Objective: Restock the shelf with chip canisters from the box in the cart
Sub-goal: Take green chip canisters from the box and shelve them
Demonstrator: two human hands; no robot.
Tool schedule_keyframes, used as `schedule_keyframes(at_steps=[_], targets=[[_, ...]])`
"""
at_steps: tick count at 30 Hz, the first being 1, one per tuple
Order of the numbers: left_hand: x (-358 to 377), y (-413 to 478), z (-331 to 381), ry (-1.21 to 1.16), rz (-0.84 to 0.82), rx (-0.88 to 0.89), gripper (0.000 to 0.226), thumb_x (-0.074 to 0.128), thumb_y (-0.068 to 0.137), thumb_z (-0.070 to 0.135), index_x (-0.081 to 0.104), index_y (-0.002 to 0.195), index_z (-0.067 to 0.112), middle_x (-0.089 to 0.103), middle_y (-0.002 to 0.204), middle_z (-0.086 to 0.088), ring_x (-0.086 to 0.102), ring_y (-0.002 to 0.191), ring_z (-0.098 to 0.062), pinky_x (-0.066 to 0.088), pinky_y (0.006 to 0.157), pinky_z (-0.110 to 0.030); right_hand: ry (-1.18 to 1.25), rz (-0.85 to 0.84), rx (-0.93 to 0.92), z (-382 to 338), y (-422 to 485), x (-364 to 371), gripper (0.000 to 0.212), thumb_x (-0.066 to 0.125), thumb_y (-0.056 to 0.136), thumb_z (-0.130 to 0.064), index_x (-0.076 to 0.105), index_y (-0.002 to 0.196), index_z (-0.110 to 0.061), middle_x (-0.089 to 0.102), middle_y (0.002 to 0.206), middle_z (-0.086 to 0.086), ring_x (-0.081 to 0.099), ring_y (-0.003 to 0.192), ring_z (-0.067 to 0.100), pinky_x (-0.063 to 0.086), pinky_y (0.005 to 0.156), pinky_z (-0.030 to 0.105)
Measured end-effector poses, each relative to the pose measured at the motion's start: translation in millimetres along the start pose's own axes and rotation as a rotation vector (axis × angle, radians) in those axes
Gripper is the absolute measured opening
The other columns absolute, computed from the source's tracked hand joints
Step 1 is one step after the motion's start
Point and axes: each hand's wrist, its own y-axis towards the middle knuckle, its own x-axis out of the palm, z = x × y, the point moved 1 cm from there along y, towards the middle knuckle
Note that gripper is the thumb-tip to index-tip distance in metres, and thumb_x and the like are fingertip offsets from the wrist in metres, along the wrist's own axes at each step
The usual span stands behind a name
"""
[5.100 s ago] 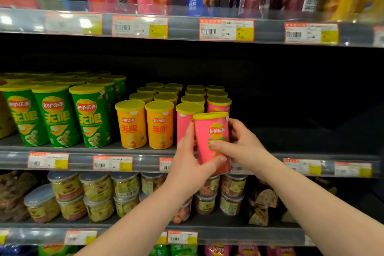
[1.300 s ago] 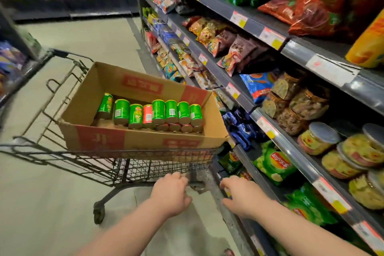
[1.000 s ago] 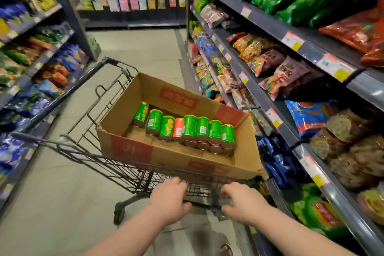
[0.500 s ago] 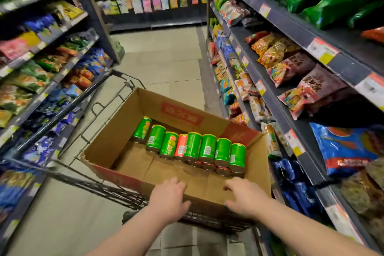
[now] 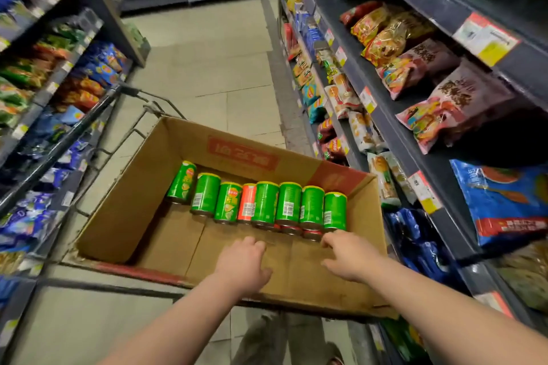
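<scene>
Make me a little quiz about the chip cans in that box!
1. Pick one: in the top row of canisters, how many are red-orange, not green? A) none B) one C) three
2. True or false: the left hand holds a canister.
3. Fill the gap: the canisters lie on their sides in a cardboard ___ that sits in the cart.

Key
1. B: only the red-orange canister, fourth from the left.
2. False: the left hand and the right hand both hold nothing.
3. box
</scene>
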Motion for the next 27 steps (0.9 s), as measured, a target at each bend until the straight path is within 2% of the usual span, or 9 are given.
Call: schedule_keyframes(at_steps=[8, 13, 16, 22, 24, 27], targets=[[-19.4, 71.9, -39.6, -0.021, -0.019, 0.072, 0.055, 0.056, 0.085, 0.047, 0.045, 0.132, 0.021, 0.05, 0.13, -0.002, 0.052, 0.117, -0.022, 0.049, 0.094, -0.038, 0.065, -0.025, 0.143, -11.3, 53.8, -8.9, 0.039, 0.055, 0.086, -0.039, 0.052, 0.123, -0.025, 0.055, 0.129, 0.003, 0.054, 0.116, 0.026, 0.047, 0.095, 0.035], [-21.3, 116.8, -64.5, -0.06, -0.068, 0.096, 0.057, 0.056, 0.086, 0.046, 0.042, 0.134, 0.02, 0.048, 0.133, -0.003, 0.052, 0.118, -0.025, 0.046, 0.093, -0.039, 0.114, -0.051, 0.212, -20.1, 98.0, -12.0, 0.035, 0.055, 0.087, -0.035, 0.055, 0.119, -0.02, 0.058, 0.122, 0.005, 0.057, 0.112, 0.027, 0.049, 0.088, 0.034], [-16.5, 140.5, -74.1, -0.09, -0.105, 0.098, 0.056, 0.056, 0.086, 0.046, 0.041, 0.132, 0.018, 0.048, 0.131, -0.005, 0.052, 0.117, -0.026, 0.046, 0.094, -0.04, 0.141, -0.056, 0.249, -25.8, 124.6, -8.8, 0.037, 0.055, 0.088, -0.034, 0.053, 0.122, -0.018, 0.056, 0.125, 0.007, 0.055, 0.115, 0.029, 0.048, 0.09, 0.034], [-0.3, 181.4, -78.1, -0.284, -0.215, -0.001, 0.081, 0.061, 0.084, 0.046, 0.021, 0.147, 0.016, 0.038, 0.144, -0.01, 0.048, 0.125, -0.03, 0.042, 0.102, -0.043, 0.241, -0.066, 0.35, -31.4, 168.5, 4.3, 0.044, 0.057, 0.086, -0.033, 0.047, 0.127, -0.017, 0.05, 0.127, 0.009, 0.055, 0.113, 0.032, 0.048, 0.091, 0.039], [4.4, 188.6, -75.4, -0.366, -0.224, -0.039, 0.088, 0.062, 0.084, 0.045, 0.012, 0.15, 0.016, 0.034, 0.149, -0.01, 0.046, 0.128, -0.03, 0.04, 0.104, -0.04, 0.283, -0.055, 0.393, -31.6, 179.1, 8.4, 0.049, 0.057, 0.087, -0.035, 0.043, 0.13, -0.016, 0.048, 0.13, 0.009, 0.055, 0.115, 0.032, 0.048, 0.092, 0.04], [12.4, 196.9, -72.4, -0.537, -0.19, -0.131, 0.091, 0.066, 0.082, 0.043, 0.012, 0.15, 0.016, 0.037, 0.147, -0.011, 0.047, 0.127, -0.029, 0.039, 0.102, -0.038, 0.392, -0.033, 0.473, -30.8, 191.5, 15.8, 0.058, 0.059, 0.088, -0.038, 0.036, 0.137, -0.015, 0.047, 0.133, 0.01, 0.053, 0.118, 0.031, 0.048, 0.093, 0.041]])
